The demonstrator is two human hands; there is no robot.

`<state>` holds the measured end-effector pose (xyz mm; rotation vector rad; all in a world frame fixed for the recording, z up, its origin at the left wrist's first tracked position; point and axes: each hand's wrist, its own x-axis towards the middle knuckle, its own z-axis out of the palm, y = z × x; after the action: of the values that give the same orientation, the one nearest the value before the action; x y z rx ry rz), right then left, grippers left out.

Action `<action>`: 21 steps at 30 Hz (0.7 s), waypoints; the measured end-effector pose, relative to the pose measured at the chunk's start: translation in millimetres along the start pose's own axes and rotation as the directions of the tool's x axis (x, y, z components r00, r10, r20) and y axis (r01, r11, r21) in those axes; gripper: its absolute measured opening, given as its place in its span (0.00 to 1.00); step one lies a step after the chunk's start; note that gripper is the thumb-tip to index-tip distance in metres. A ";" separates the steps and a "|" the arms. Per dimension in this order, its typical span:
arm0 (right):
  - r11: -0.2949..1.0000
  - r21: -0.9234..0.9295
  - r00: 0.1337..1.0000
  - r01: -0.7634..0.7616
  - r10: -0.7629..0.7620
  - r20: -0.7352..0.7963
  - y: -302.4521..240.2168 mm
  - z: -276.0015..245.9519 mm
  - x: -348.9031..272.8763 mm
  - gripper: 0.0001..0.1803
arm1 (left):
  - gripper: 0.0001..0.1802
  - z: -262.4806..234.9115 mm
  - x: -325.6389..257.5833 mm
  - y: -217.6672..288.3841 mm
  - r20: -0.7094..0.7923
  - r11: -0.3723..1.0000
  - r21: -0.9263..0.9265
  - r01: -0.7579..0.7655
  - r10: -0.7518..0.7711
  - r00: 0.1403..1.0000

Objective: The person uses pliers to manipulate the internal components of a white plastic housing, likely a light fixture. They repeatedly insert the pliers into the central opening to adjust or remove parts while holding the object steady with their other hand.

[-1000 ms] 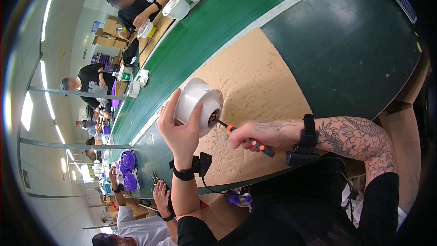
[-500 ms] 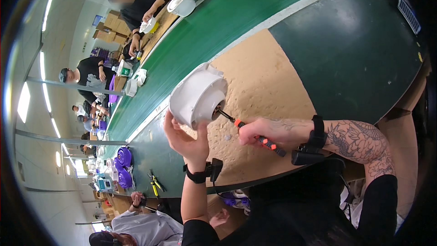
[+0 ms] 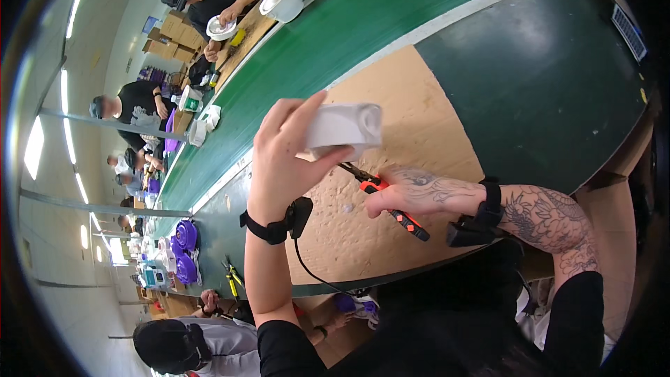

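left hand (image 3: pixel 283 160) is wrapped around a white round part (image 3: pixel 343 128) lifted above the brown mat (image 3: pixel 419 119), right hand (image 3: pixel 412 194) grips red pliers (image 3: pixel 384 199) poking under it, so the fixing looks only partly done.

The white part (image 3: pixel 344 128) sits in the left hand (image 3: pixel 286 160), above the mat (image 3: pixel 426 119); pliers (image 3: pixel 384 195) lie right of it, below, in the right hand (image 3: pixel 412 192).

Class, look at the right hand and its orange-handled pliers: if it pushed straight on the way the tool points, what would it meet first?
Probably the white round part held up by the left hand; the right hand aims the pliers at its underside.
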<state>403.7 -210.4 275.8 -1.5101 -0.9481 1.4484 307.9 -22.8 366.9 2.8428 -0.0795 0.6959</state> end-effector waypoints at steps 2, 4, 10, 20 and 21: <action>0.998 0.059 1.000 0.028 -0.028 0.007 1.6 -0.4 2.1 0.21 | 0.33 3.9 -9.7 -7.2 -0.099 0.984 0.117 0.137 -0.126 0.987; 0.995 0.091 0.999 0.028 -0.031 0.029 4.4 -1.6 2.9 0.21 | 0.25 7.8 -15.9 -5.7 -0.178 0.958 0.149 0.247 -0.219 0.959; 0.988 0.123 0.989 -0.090 0.074 0.132 -0.9 -7.3 -1.4 0.23 | 0.26 10.1 -30.3 -2.4 -0.268 0.936 0.107 0.336 -0.298 0.916; 0.997 0.062 0.992 -0.053 0.045 0.119 -4.4 -3.1 -3.0 0.31 | 0.26 7.4 -32.2 12.5 -0.270 0.928 0.170 0.331 -0.279 0.922; 0.997 0.062 0.992 -0.040 0.032 0.119 -3.4 -2.6 -2.2 0.31 | 0.25 6.7 -31.4 16.3 -0.260 0.922 0.150 0.358 -0.313 0.913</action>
<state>406.3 -211.3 279.8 -1.4143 -0.9393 1.5937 281.5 -40.0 349.7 2.8175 0.5338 0.9929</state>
